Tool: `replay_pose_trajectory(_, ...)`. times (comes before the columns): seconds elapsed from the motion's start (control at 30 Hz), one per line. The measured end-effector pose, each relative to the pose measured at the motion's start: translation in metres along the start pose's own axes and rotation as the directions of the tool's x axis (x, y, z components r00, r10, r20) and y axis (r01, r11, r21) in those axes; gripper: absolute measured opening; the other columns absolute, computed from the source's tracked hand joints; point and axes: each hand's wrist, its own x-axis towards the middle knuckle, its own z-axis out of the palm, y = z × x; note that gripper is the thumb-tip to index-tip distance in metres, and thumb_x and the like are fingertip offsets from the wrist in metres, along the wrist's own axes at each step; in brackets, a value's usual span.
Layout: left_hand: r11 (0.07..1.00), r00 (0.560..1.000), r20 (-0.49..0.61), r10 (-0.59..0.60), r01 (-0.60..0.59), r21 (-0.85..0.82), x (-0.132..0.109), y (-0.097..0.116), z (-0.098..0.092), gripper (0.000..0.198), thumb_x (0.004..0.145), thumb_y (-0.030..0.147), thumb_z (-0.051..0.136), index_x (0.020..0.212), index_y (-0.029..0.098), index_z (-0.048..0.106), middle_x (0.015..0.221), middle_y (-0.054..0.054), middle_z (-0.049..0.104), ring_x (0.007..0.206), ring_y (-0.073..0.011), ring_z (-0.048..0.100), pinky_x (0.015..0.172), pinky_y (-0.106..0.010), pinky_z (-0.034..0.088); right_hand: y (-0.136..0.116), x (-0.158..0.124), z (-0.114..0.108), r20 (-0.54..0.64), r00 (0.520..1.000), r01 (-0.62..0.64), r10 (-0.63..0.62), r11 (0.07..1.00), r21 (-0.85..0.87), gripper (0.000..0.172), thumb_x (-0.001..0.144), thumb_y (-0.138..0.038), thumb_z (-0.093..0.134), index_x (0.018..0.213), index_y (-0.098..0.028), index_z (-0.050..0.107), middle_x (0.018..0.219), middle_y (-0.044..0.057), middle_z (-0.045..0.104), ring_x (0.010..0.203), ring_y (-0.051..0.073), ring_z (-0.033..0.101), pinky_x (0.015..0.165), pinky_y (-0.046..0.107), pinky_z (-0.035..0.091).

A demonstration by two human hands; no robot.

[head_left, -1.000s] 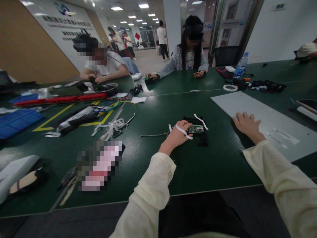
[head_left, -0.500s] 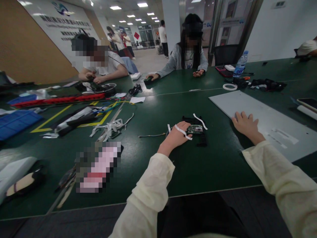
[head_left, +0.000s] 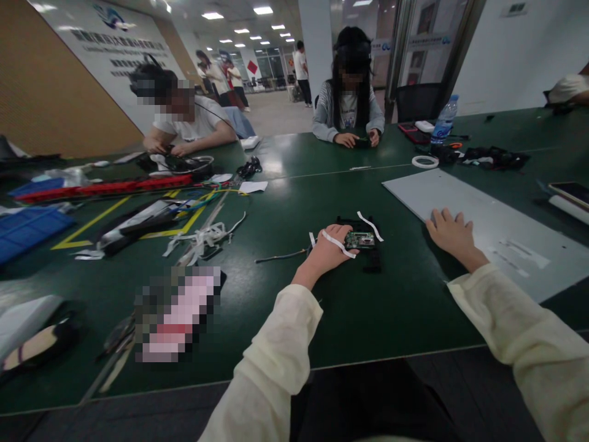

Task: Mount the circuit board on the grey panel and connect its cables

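My left hand (head_left: 329, 250) is closed on the left part of a small green circuit board (head_left: 361, 239), its fingers partly hiding it. The board sits on a black plastic frame (head_left: 372, 261) on the table. One white strip (head_left: 338, 244) lies across the back of this hand, and another white strip (head_left: 370, 226) curls over the frame's upper right. A thin dark cable (head_left: 280, 256) sticks out to the left. My right hand (head_left: 451, 234) rests with fingers spread on the left edge of a grey-white flat panel (head_left: 506, 230).
A tangle of white strips (head_left: 202, 241) and a blurred pink item (head_left: 184, 316) lie left on the green table (head_left: 257, 331). Further left are a blue crate (head_left: 32, 230) and red bars. A tape roll (head_left: 424, 162) and water bottle (head_left: 444, 120) stand beyond the panel. Two people sit opposite.
The person opposite has drawn a small dark object back toward their body and now has both hands on it. My own hands stay in the same places; the view shifts slightly.
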Motion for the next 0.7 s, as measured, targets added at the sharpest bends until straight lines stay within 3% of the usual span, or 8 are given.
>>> replay_pose_trajectory(0.2, 0.994, 0.999, -0.038, -0.002, -0.003, -0.113, 0.002, 0.001, -0.009, 0.044, 0.072, 0.031, 0.072, 0.107, 0.02, 0.049, 0.11, -0.008, 0.058, 0.106, -0.0252, 0.055, 0.091, -0.042, 0.044, -0.007, -0.006, -0.008, 0.024, 0.999, 0.044, -0.044, 0.999, 0.012, 0.057, 0.094, -0.047, 0.017, 0.133, -0.016, 0.044, 0.139, 0.02, 0.039, 0.118, 0.043, 0.041, 0.088, 0.061, 0.036)
replay_pose_trajectory(0.43, 0.99, 0.987, -0.16, -0.028, 0.005, -0.144, 0.004, 0.001, -0.026, 0.046, 0.071, 0.031, 0.073, 0.106, 0.02, 0.047, 0.11, -0.008, 0.055, 0.106, -0.025, 0.053, 0.09, -0.041, 0.045, -0.026, -0.018, -0.018, 0.071, 0.983, 0.163, -0.168, 0.984, 0.076, 0.058, 0.094, -0.048, 0.015, 0.138, -0.018, 0.038, 0.144, 0.018, 0.036, 0.124, 0.041, 0.036, 0.092, 0.06, 0.035)
replay_pose_trajectory(0.57, 0.99, 0.981, -0.19, -0.041, 0.015, -0.137, 0.004, 0.001, -0.037, 0.046, 0.072, 0.032, 0.072, 0.107, 0.019, 0.046, 0.11, -0.009, 0.055, 0.106, -0.025, 0.052, 0.09, -0.04, 0.044, -0.042, -0.027, -0.026, 0.092, 0.953, 0.277, -0.287, 0.955, 0.108, 0.058, 0.094, -0.048, 0.016, 0.139, -0.018, 0.038, 0.145, 0.016, 0.036, 0.127, 0.04, 0.034, 0.096, 0.059, 0.033)
replay_pose_trajectory(0.7, 0.991, 0.973, -0.223, -0.051, 0.022, -0.131, 0.005, 0.002, -0.045, 0.046, 0.071, 0.032, 0.073, 0.106, 0.019, 0.047, 0.109, -0.008, 0.055, 0.105, -0.0248, 0.052, 0.09, -0.039, 0.044, -0.059, -0.039, -0.039, 0.079, 0.894, 0.423, -0.441, 0.89, 0.171, 0.059, 0.094, -0.049, 0.021, 0.141, -0.018, 0.037, 0.147, 0.013, 0.035, 0.13, 0.039, 0.032, 0.1, 0.058, 0.031)
